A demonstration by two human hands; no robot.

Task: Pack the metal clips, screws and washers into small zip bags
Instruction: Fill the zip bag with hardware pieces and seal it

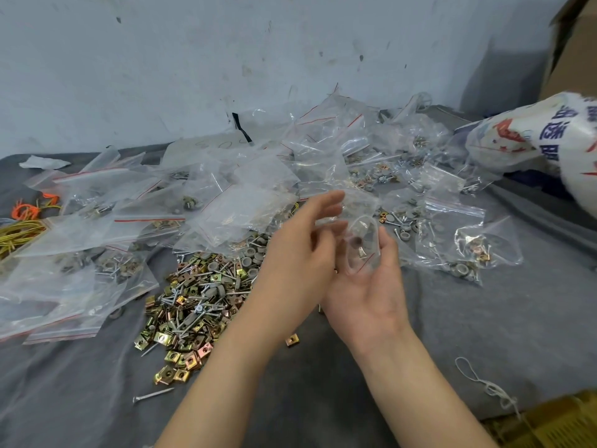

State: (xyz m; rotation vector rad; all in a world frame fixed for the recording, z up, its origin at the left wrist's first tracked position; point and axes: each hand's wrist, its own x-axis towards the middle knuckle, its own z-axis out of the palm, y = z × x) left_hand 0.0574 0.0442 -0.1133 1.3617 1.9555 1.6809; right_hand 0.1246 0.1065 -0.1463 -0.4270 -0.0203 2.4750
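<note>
A pile of loose clips, screws and washers (193, 295) lies on the grey-covered bench (491, 324), and both hands meet just right of this pile, raised above the bench. The right hand (366, 286) is turned palm up, and a small zip bag (361, 245) rests along its fingers, with the thumb closed against the bag's right edge so the bag is held. Inside the bag a grey washer and a brass-coloured clip show through the plastic.

The left hand (300, 253) reaches in from the pile's side, its fingers stretched out and touching the bag's upper end. Blur hides whether they pinch the plastic or only touch it.

Behind the pile, towards the wall, lies a heap of zip bags (226, 195), many already filled. Further filled bags (458, 247) lie right of the hands. One stray screw (152, 396) lies in front of the pile, and a single clip (292, 339) lies beside its right edge, under the left forearm.
</note>
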